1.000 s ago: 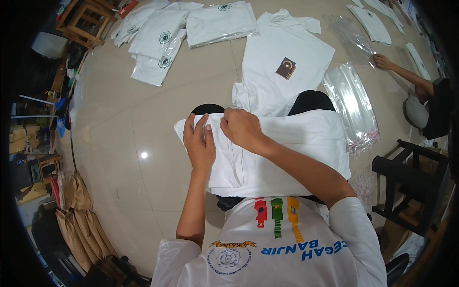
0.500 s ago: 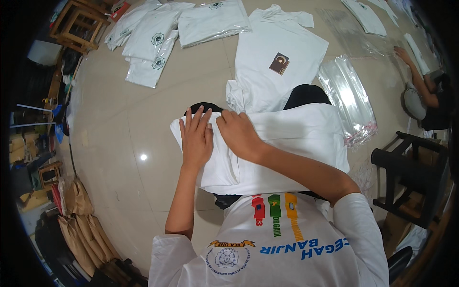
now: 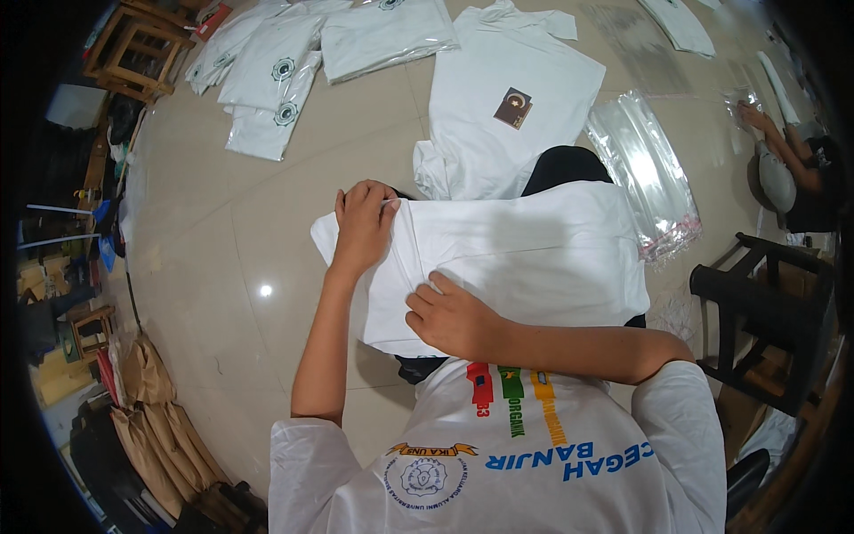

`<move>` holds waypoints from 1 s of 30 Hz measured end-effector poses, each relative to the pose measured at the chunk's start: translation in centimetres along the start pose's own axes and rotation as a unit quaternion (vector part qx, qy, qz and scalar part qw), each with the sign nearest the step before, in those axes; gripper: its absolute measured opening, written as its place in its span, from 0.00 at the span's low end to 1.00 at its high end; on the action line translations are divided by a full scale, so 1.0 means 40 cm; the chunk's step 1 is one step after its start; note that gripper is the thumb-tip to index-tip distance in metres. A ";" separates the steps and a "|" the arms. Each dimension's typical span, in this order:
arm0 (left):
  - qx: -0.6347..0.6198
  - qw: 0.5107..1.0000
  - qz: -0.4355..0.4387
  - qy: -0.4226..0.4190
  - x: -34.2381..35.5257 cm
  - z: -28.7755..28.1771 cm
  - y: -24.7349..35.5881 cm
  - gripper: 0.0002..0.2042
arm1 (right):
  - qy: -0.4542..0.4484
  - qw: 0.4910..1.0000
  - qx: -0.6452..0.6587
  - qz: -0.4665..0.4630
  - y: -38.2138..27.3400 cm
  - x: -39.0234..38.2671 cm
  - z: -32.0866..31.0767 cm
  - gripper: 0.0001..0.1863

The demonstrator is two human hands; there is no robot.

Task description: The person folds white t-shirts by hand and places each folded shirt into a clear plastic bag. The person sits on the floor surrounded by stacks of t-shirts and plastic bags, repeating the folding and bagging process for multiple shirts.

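A partly folded white T-shirt (image 3: 534, 258) lies across my lap, with a fold running down near its left end. My left hand (image 3: 363, 222) is closed over the far left edge, thumb and fingers pinching the cloth there. Nearer to my body, my right hand (image 3: 454, 316) rests on the same shirt with its fingers bent at the fold's edge. Beyond my knees, another white T-shirt (image 3: 516, 67) is spread on the floor, a small dark brown card (image 3: 513, 108) on its front.
Clear plastic bags (image 3: 645, 173) lie right of my knee. White shirts in plastic (image 3: 387, 40) lie at the far left. A black stool (image 3: 765, 307) stands at right, brown paper bags (image 3: 165, 445) at lower left. Another person's hand (image 3: 754, 116) is at far right.
My right hand has slid from the far edge of the shirt toward my body along the fold. My left hand's fingers, spread flat before, now curl over the far edge.
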State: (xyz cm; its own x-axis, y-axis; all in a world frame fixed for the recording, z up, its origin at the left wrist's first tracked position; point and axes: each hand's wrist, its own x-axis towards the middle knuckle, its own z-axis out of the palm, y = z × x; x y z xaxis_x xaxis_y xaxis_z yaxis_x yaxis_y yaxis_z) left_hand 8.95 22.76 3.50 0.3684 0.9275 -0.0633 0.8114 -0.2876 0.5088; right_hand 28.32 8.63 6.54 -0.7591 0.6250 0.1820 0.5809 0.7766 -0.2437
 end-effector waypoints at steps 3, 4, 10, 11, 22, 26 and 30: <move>0.035 0.997 0.016 0.073 -0.012 0.031 0.031 0.13 | 0.025 0.999 -0.005 -0.021 0.005 -0.013 0.024 0.06; 0.030 0.991 0.029 0.129 -0.025 0.041 0.041 0.16 | 0.047 0.999 -0.017 -0.021 0.008 -0.012 0.025 0.05; 0.122 0.992 -0.005 0.032 -0.224 0.101 0.100 0.31 | 0.124 0.987 0.099 0.006 0.002 -0.037 0.047 0.05; 0.120 0.992 -0.005 0.041 -0.241 0.105 0.097 0.31 | 0.127 0.988 0.086 0.013 -0.001 -0.043 0.054 0.06; 0.108 0.992 -0.047 0.046 -0.237 0.087 0.138 0.29 | 0.153 0.912 0.294 0.244 0.082 -0.223 -0.142 0.15; 0.159 0.987 -0.023 0.024 -0.196 0.023 0.188 0.29 | 0.229 0.752 0.177 0.592 0.137 -0.497 -0.189 0.13; -0.065 0.988 0.138 0.009 -0.031 0.072 0.321 0.22 | 0.029 0.514 0.280 0.810 0.100 -0.761 -0.167 0.21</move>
State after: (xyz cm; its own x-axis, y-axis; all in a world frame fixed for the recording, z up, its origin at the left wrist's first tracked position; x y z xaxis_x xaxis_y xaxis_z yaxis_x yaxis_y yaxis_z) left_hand 20.22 17.22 7.65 0.5578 0.8229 0.1079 0.6158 -0.4975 0.6109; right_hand 55.73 -6.76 6.37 0.6077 0.4288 -0.6685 0.2477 -0.9020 -0.3535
